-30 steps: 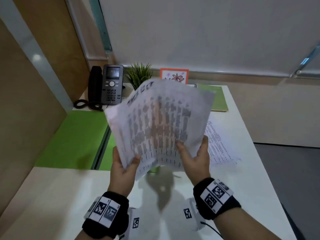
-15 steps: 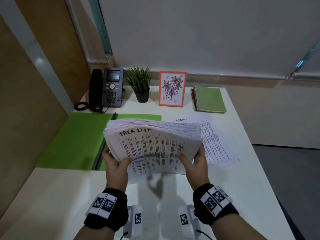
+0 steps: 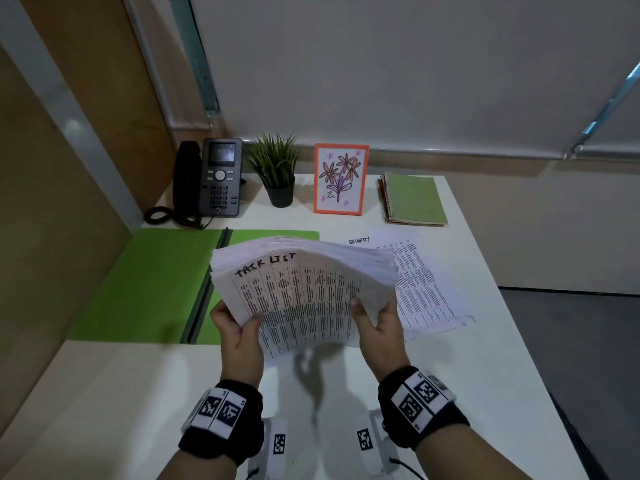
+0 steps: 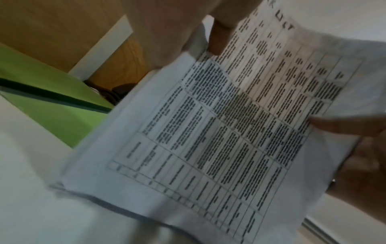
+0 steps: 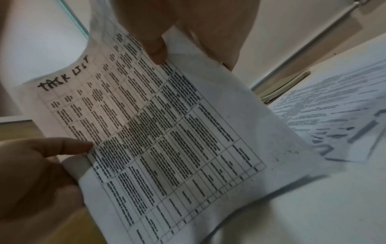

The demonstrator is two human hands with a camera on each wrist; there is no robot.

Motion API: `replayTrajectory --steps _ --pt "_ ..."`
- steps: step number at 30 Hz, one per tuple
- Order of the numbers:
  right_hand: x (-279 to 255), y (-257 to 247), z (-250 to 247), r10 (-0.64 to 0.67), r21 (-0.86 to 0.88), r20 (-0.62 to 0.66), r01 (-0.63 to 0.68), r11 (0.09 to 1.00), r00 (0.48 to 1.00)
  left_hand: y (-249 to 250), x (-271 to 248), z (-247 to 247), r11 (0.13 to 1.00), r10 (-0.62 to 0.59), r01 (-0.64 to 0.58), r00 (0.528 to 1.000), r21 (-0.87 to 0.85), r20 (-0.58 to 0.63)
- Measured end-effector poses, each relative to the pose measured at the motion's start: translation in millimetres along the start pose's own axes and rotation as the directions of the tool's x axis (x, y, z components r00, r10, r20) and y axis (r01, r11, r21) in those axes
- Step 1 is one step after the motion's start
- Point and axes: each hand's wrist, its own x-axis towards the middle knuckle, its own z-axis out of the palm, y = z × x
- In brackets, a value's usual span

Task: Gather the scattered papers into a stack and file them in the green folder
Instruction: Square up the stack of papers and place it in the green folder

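Both hands hold a thick stack of printed papers [image 3: 304, 289] above the white desk, its top sheet headed "TASK LIST". My left hand [image 3: 239, 327] grips the stack's left edge, thumb on top. My right hand [image 3: 375, 318] grips the right edge the same way. The stack bows upward and tilts toward me; the wrist views show the paper stack [image 4: 229, 132] [image 5: 167, 140] close up, with the left thumb [image 4: 217, 38] and the right thumb [image 5: 154, 47] on it. The open green folder [image 3: 149, 282] lies flat to the left. Loose printed sheets [image 3: 433, 289] lie on the desk to the right.
Along the back of the desk [image 3: 104, 410] stand a desk phone [image 3: 214, 178], a small potted plant [image 3: 277, 171], an orange-framed flower drawing [image 3: 341, 178] and a green spiral notebook [image 3: 414, 199]. A wooden partition bounds the left side. The desk's right edge drops to dark floor.
The stack came down from upright in front of the camera to a lower, flatter tilt, uncovering the plant and picture. Since half a second ago it has barely shifted.
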Motion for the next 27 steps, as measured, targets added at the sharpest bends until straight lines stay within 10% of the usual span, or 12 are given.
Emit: replayTrajectory --steps 18,27 --pt "29.4 -3.4 -11.3 0.124 -0.355 0.125 -0.073 0.932 0.984 -22.0 17.1 -21.3 0.92 -0.09 0.004 0.976 0.392 0.2" --pt "69.0 29.8 -56.7 0.367 -0.562 0.013 -0.297 0.772 0.93 -63.1 34.2 -35.0 0.848 -0.352 0.264 0.929 0.459 0.116"
